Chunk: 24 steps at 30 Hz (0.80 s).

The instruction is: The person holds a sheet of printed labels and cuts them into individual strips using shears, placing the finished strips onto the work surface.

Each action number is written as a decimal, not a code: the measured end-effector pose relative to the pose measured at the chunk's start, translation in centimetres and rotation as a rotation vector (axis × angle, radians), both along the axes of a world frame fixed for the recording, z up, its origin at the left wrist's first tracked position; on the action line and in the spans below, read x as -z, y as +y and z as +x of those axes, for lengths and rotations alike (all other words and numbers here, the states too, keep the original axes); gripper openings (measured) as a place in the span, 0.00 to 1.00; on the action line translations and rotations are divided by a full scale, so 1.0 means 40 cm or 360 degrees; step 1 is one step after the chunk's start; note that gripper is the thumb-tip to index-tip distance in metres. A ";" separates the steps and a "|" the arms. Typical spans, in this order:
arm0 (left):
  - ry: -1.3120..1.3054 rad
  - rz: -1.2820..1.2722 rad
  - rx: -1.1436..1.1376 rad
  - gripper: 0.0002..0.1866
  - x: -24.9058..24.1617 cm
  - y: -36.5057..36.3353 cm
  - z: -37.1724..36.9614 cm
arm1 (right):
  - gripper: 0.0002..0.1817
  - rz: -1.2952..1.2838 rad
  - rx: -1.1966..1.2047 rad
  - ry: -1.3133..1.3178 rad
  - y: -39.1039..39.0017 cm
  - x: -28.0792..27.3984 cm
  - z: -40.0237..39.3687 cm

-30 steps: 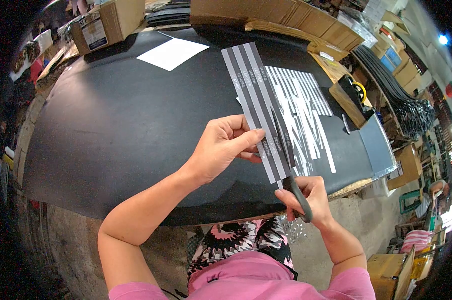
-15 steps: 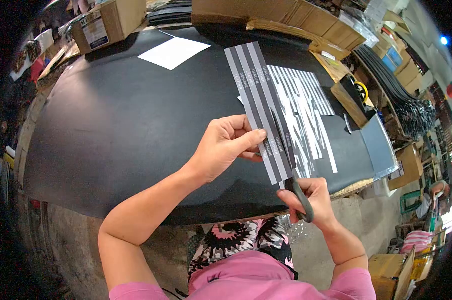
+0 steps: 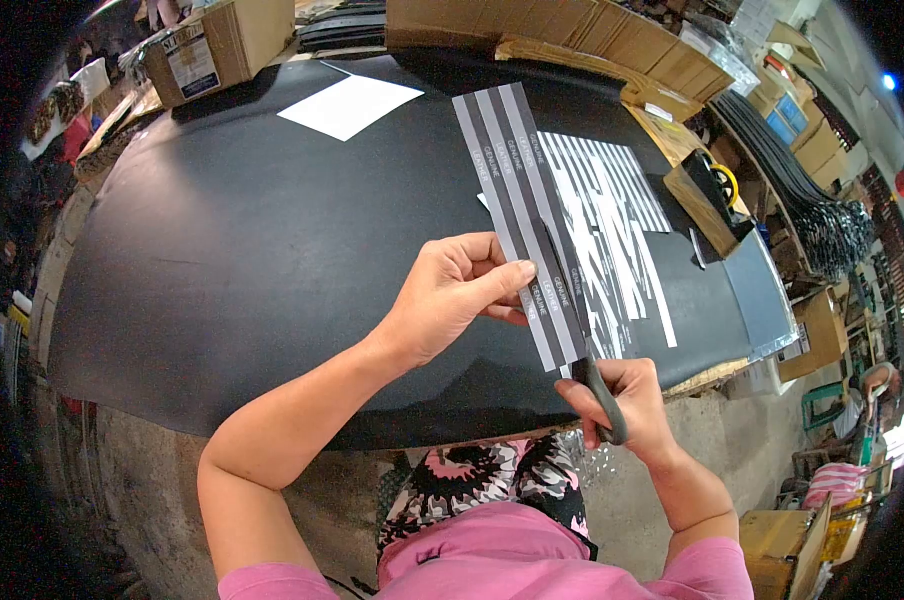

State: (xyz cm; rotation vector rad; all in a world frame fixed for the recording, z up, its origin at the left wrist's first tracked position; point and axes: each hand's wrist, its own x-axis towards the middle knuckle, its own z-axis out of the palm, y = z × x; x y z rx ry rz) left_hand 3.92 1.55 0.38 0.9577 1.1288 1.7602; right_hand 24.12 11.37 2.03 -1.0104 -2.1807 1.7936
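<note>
My left hand (image 3: 464, 290) pinches a striped grey and black sheet (image 3: 507, 200) printed with "GENUINE LEATHER", thumb on top near its left edge. The sheet is held above the black table surface (image 3: 242, 230). My right hand (image 3: 622, 400) is closed around the dark handles of the scissors (image 3: 604, 400). The scissors' blades reach up along the right part of the sheet, where a strip is partly parted from the rest. Several white strips (image 3: 622, 250) lie loosely on the table to the right, beside the sheet.
A white square sheet (image 3: 350, 107) lies at the back of the table. Cardboard boxes (image 3: 222, 50) stand along the far edge. At the right are a box with a yellow tape roll (image 3: 724, 185), a small blade (image 3: 696, 248) and a stack of black sheets (image 3: 797, 180).
The view has shifted very slightly. Both hands keep nearly the same places, and the cut line between the scissor blades looks slightly changed.
</note>
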 end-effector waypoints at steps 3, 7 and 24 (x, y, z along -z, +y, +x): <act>-0.0006 -0.0002 0.0011 0.12 0.004 0.003 0.000 | 0.18 0.0022 0.0008 -0.0019 0.000 -0.001 -0.001; -0.0039 -0.0088 0.0010 0.12 -0.014 -0.001 -0.007 | 0.18 0.0006 0.0004 0.0018 0.004 -0.004 0.005; -0.0025 -0.0093 -0.0083 0.11 -0.013 0.002 -0.012 | 0.08 -0.0069 -0.0154 0.0077 0.036 0.032 0.001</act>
